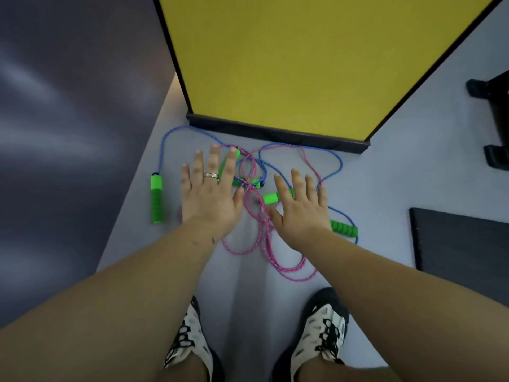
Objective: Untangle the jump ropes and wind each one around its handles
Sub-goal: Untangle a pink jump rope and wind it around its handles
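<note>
Pale grey floor (385, 188) fills the middle of the head view; a yellow panel (289, 64) with a dark base strip (275, 132) stands at 12 o'clock, and a dark mat (462, 244) lies at 3 o'clock. Two black-and-white shoes (325, 332) show at 6 o'clock.

Jump ropes: a blue rope (165, 139) and a pink rope (264, 244) lie tangled on the floor just in front of the base strip. Blue loops run toward 11 and 1 o'clock; pink loops trail toward 6 o'clock. The cords cross each other at the centre, between the hands.

Green handles:
- one handle (156, 199) lies apart at 9 o'clock, upright in view, blue cord at its top end;
- one handle (344, 228) at 4 o'clock, partly behind the right wrist;
- one handle (271, 197) at centre, partly under the right fingers;
- further green pieces (254, 182) sit in the knot near the left fingertips; count unclear.

Left hand (209, 197): palm down, fingers straight and spread wide, ring (211, 175) on one finger, holding nothing. Right hand (300, 208): palm down, fingers straight and spread, holding nothing. Cannot tell whether either hand touches the ropes or hovers above them.
</note>
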`<state>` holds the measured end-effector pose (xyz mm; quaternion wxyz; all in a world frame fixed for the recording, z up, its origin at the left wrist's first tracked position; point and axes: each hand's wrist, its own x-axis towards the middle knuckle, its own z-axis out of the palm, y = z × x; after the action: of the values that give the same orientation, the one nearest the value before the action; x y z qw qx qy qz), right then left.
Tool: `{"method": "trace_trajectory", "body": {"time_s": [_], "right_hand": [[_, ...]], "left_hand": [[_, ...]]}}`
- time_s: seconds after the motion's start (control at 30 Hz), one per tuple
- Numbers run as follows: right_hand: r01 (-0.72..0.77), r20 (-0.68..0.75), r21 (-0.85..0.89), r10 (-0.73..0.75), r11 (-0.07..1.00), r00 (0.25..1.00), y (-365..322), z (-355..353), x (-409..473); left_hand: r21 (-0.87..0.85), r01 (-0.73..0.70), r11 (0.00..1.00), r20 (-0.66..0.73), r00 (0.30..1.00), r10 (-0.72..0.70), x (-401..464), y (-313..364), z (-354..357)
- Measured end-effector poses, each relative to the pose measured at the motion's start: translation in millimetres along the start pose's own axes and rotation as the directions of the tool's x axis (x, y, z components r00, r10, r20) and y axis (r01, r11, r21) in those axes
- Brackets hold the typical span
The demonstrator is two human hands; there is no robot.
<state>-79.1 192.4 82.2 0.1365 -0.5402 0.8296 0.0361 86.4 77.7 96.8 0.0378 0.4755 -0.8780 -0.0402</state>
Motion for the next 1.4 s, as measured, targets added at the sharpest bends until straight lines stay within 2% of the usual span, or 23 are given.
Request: {"method": "trace_trajectory", "body": {"time_s": [0.27, 0.4, 0.63, 0.7, 0.87, 0.97, 1.07, 1.17, 1.27, 1.4], "right_hand": [[0.027, 0.194, -0.079, -0.011, 0.997, 0.981, 31.0, 82.3, 76.1], [0.107, 0.3, -0.105, -0.071, 0.989, 0.951, 28.4, 105.5, 116.0], [0.162, 0.346, -0.211, -0.081, 0.964, 0.935, 27.3, 116.1, 137.3], [0.15, 0.306, -0.215, -0.08, 0.965, 0.949, 29.3, 106.5, 134.9], [0.139, 0.024, -0.259, -0.138, 0.956, 0.99, 35.1, 38.3, 125.0], [0.13, -0.132, -0.162, -0.152, 0.978, 0.98, 38.1, -8.1, 120.3], [0.219, -0.32, -0.08, -0.233, 0.972, 0.918, 34.7, -49.8, 105.6], [0.359, -0.521, -0.112, -0.363, 0.926, 0.773, 26.3, -89.0, 81.6], [0.51, -0.503, -0.131, -0.5, 0.85, 0.705, 16.7, -119.2, 61.9], [0.698, -0.358, -0.176, -0.706, 0.694, 0.611, -0.1, -149.2, 41.5]], "left_hand": [[0.027, -0.062, 0.998, 0.046, 0.997, 0.06, 36.5, -9.5, 57.2], [0.027, -0.061, 0.998, 0.055, 0.997, 0.06, 49.1, -10.7, 77.5], [0.025, -0.068, 0.997, 0.052, 0.996, 0.067, 56.6, -15.2, 84.1], [0.031, -0.072, 0.997, 0.049, 0.996, 0.07, 57.3, -15.0, 77.4], [0.013, -0.068, 0.998, 0.014, 0.998, 0.068, 55.6, -11.6, 45.5], [0.015, -0.102, 0.995, -0.02, 0.995, 0.102, 55.5, -6.6, 22.0], [0.005, -0.136, 0.991, -0.045, 0.99, 0.136, 55.7, -1.7, -3.0], [-0.012, -0.147, 0.989, -0.07, 0.987, 0.146, 58.4, 4.7, -31.4], [-0.019, -0.158, 0.987, -0.094, 0.983, 0.155, 59.8, 9.9, -62.7], [0.02, -0.239, 0.971, -0.234, 0.943, 0.237, 61.1, 11.1, -99.8]]}}
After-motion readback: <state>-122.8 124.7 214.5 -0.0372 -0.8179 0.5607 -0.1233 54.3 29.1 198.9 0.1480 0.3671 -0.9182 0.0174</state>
